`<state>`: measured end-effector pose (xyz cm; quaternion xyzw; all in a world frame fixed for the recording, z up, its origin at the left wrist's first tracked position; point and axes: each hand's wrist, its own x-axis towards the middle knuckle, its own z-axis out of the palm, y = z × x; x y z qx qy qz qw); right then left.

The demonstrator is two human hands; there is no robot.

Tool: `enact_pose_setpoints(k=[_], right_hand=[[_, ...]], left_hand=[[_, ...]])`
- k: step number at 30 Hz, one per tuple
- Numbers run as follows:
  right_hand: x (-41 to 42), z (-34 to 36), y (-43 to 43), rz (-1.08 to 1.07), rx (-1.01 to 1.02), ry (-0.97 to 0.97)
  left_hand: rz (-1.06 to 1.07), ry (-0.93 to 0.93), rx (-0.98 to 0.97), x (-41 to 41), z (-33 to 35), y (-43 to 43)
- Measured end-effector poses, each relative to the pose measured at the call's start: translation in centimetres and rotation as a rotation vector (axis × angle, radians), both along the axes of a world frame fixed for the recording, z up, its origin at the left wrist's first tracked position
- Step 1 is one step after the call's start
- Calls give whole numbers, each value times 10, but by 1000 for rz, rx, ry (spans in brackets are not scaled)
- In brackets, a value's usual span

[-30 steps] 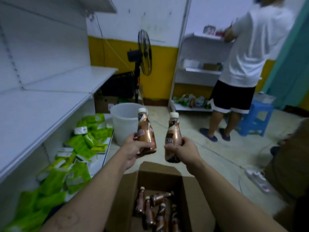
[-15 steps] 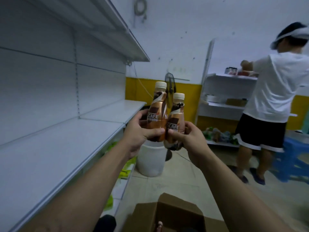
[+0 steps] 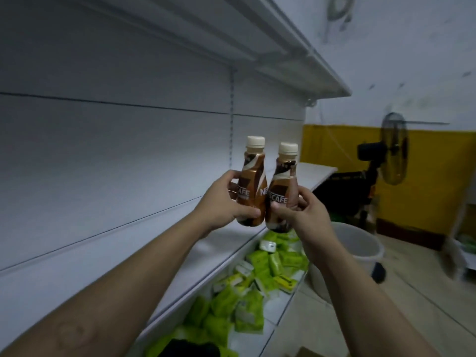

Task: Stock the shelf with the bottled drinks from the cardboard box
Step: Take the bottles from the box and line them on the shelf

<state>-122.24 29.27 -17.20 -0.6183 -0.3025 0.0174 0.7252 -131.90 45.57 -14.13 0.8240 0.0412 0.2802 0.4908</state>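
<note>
I hold two brown coffee bottles with cream caps upright, side by side and touching. My left hand (image 3: 221, 202) grips the left bottle (image 3: 251, 176) around its lower body. My right hand (image 3: 301, 215) grips the right bottle (image 3: 283, 184) the same way. Both bottles hang in the air above the front part of the bare white middle shelf (image 3: 123, 248). Only a corner of the cardboard box (image 3: 305, 353) shows at the bottom edge.
Another white shelf (image 3: 296, 47) runs overhead. The bottom shelf holds several green packets (image 3: 247, 292). A white bucket (image 3: 360, 251) stands on the floor to the right, with a standing fan (image 3: 392, 148) before the yellow wall behind it.
Both hands have carried the bottles up from over the box and left toward the middle shelf. My view has swung left, so the box and the person at the far shelves have left the frame.
</note>
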Motion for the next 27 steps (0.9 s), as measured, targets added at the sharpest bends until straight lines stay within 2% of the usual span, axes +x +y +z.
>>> enact_pose_setpoints(k=[10,14,19,23,27], right_hand=[[-32,-16,114,416,-93,30],[-80,-12,165,625,-139,31],[-159,-6,226,872,-294,-25],[-220,-9,269,954,-406,-56],[-262,-16,303,999,-487,6]], left_hand=[[440,106,68,-96,-9,62],[653,180,99,-164,-6,83],[901,305,178,-260,-10,104],[1038,359,200,-319,-26,119],[1140,372,212,-351,-42,142]])
